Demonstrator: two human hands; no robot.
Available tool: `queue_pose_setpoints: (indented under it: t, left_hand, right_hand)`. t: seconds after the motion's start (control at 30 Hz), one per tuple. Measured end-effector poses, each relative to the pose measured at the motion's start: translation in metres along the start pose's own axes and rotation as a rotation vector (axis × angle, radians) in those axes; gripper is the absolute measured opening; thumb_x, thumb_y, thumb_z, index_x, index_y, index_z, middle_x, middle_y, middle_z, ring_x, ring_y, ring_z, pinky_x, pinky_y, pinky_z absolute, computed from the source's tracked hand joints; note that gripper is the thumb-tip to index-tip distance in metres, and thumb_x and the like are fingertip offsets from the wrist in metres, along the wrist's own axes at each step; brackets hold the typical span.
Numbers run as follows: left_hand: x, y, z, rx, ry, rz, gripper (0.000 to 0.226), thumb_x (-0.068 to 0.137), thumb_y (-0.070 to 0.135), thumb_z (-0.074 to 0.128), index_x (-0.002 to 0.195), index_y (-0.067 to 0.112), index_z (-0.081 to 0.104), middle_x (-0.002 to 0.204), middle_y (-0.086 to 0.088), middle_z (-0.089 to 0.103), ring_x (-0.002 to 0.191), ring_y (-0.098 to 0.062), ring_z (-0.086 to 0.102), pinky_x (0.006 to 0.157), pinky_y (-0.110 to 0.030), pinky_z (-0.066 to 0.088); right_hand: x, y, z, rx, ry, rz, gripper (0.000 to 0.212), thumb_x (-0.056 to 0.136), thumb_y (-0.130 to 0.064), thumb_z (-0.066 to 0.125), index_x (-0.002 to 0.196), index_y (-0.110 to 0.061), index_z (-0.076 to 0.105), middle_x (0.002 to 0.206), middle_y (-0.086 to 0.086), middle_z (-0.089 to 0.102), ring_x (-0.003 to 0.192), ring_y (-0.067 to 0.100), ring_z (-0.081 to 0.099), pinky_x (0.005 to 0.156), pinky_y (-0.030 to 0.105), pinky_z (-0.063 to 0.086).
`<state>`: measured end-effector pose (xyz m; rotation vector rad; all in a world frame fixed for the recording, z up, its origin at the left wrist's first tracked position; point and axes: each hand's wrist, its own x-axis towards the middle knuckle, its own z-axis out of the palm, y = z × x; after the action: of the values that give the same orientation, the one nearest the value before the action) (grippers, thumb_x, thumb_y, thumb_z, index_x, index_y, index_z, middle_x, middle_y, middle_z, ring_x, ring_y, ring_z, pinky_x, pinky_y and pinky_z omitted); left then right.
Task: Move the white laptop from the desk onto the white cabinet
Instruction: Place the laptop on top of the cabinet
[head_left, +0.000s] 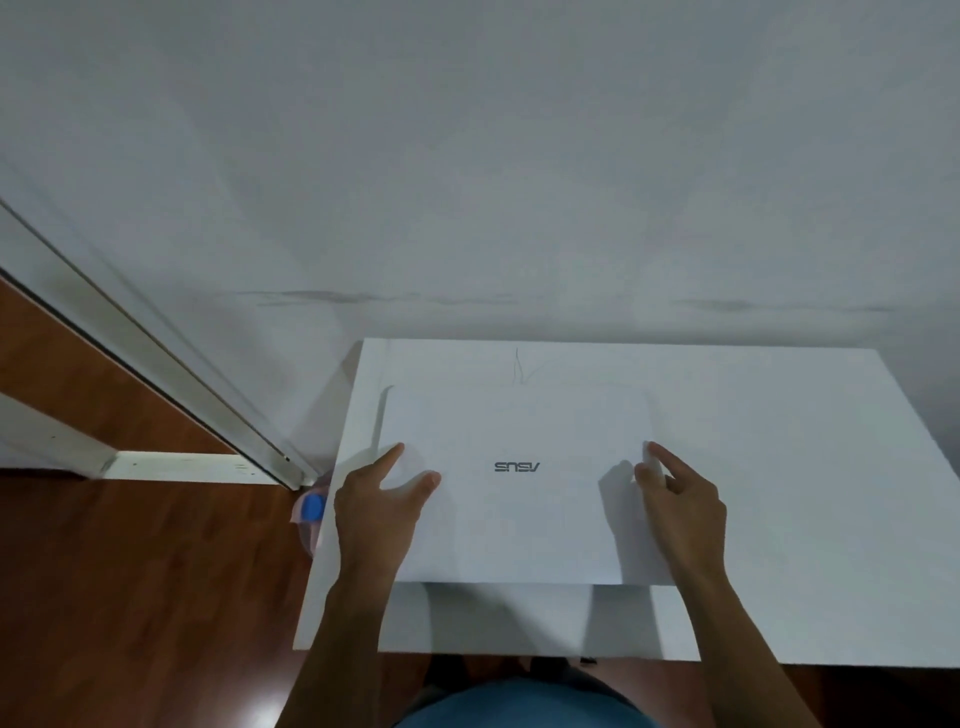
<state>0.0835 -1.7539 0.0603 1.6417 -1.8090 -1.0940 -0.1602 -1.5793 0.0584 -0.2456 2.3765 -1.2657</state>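
Observation:
The white laptop (519, 499) is closed, logo facing up, and lies over the top of the white cabinet (779, 467), with a shadow under its near edge. My left hand (376, 514) grips the laptop's left side, thumb on the lid and index finger stretched along the edge. On the opposite side, my right hand (683, 512) holds the right edge with the fingertips on the lid. The fingers beneath the laptop are hidden. I cannot tell whether the laptop rests fully on the cabinet or hovers just above it.
A grey wall stands right behind the cabinet. A white door frame (156, 364) runs diagonally at the left over the brown wooden floor (130, 597). A bottle with a blue cap (313, 507) sits on the floor against the cabinet's left side.

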Motion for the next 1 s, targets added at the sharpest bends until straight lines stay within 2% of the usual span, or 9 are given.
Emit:
queue_pose_setpoints:
  t: [0.13, 0.23, 0.33, 0.5, 0.67, 0.73, 0.8, 0.9, 1.0]
  left_hand:
    - [-0.004, 0.003, 0.006, -0.01, 0.033, -0.033, 0.061, 0.077, 0.043, 0.081, 0.13, 0.02, 0.064, 0.135, -0.002, 0.063, 0.122, -0.02, 0.058, 0.096, -0.027, 0.038]
    - [-0.007, 0.003, 0.008, 0.013, 0.05, -0.033, 0.06, 0.078, 0.043, 0.08, 0.131, 0.02, 0.063, 0.136, -0.003, 0.062, 0.124, -0.022, 0.056, 0.101, -0.033, 0.039]
    - [-0.009, 0.002, 0.01, 0.04, 0.067, -0.023, 0.059, 0.08, 0.044, 0.078, 0.131, 0.02, 0.063, 0.137, -0.005, 0.061, 0.125, -0.023, 0.056, 0.105, -0.039, 0.04]
    - [-0.011, -0.005, 0.015, 0.117, 0.09, -0.025, 0.057, 0.083, 0.046, 0.074, 0.133, 0.022, 0.061, 0.141, -0.007, 0.056, 0.136, -0.027, 0.037, 0.109, -0.052, 0.034]
    - [-0.008, -0.013, 0.013, 0.246, 0.088, 0.04, 0.058, 0.083, 0.054, 0.069, 0.134, 0.026, 0.06, 0.14, -0.006, 0.056, 0.135, -0.029, 0.036, 0.108, -0.056, 0.029]
    - [-0.009, -0.02, 0.011, 0.263, 0.041, 0.066, 0.065, 0.084, 0.06, 0.063, 0.141, 0.03, 0.052, 0.148, -0.006, 0.048, 0.139, -0.029, 0.034, 0.111, -0.054, 0.027]
    - [-0.013, -0.028, 0.01, 0.298, -0.031, 0.09, 0.076, 0.082, 0.07, 0.056, 0.148, 0.036, 0.039, 0.157, -0.005, 0.034, 0.145, -0.029, 0.024, 0.114, -0.055, 0.023]
    - [-0.017, -0.035, 0.002, 0.334, -0.153, 0.148, 0.1, 0.067, 0.087, 0.052, 0.152, 0.04, 0.027, 0.164, -0.002, 0.016, 0.149, -0.03, 0.012, 0.115, -0.056, 0.016]
    - [-0.014, -0.045, -0.013, 0.288, -0.306, 0.165, 0.127, 0.043, 0.093, 0.061, 0.153, 0.045, 0.017, 0.165, 0.006, 0.001, 0.149, -0.023, 0.002, 0.116, -0.053, 0.013]
  right_hand:
    - [0.0, 0.004, 0.002, -0.039, 0.01, -0.045, 0.044, 0.094, -0.034, 0.06, 0.138, -0.033, 0.066, 0.075, -0.022, 0.064, 0.072, -0.01, 0.058, 0.079, 0.021, 0.042]
    - [-0.002, 0.008, 0.002, -0.058, 0.021, -0.065, 0.045, 0.094, -0.033, 0.061, 0.138, -0.033, 0.066, 0.079, -0.008, 0.073, 0.073, -0.017, 0.058, 0.063, 0.001, 0.04]
    - [-0.002, 0.011, 0.002, -0.055, 0.024, -0.085, 0.045, 0.095, -0.03, 0.061, 0.139, -0.031, 0.065, 0.102, 0.012, 0.076, 0.092, -0.013, 0.053, 0.064, -0.007, 0.036]
    - [-0.004, 0.015, 0.003, -0.092, 0.016, -0.14, 0.046, 0.096, -0.031, 0.061, 0.142, -0.029, 0.064, 0.088, 0.021, 0.073, 0.089, 0.023, 0.068, 0.064, 0.005, 0.038]
    - [-0.006, 0.016, 0.005, -0.143, 0.045, -0.143, 0.044, 0.097, -0.029, 0.061, 0.14, -0.025, 0.065, 0.075, 0.017, 0.068, 0.071, 0.021, 0.064, 0.06, 0.006, 0.038]
    - [-0.007, 0.015, 0.006, -0.167, 0.042, -0.156, 0.043, 0.096, -0.026, 0.062, 0.139, -0.019, 0.066, 0.071, 0.007, 0.059, 0.063, 0.012, 0.057, 0.058, 0.006, 0.038]
    - [-0.007, 0.018, 0.006, -0.182, 0.012, -0.159, 0.046, 0.096, -0.028, 0.064, 0.141, -0.017, 0.063, 0.071, 0.003, 0.051, 0.062, 0.015, 0.054, 0.06, 0.009, 0.039]
    - [-0.013, 0.025, 0.004, -0.184, -0.058, -0.15, 0.055, 0.095, -0.037, 0.064, 0.147, -0.022, 0.056, 0.088, 0.001, 0.054, 0.092, 0.024, 0.055, 0.078, 0.029, 0.044]
    - [-0.027, 0.033, 0.003, -0.241, -0.108, -0.246, 0.065, 0.093, -0.049, 0.065, 0.149, -0.022, 0.047, 0.138, 0.0, 0.056, 0.134, 0.028, 0.04, 0.097, 0.038, 0.043]
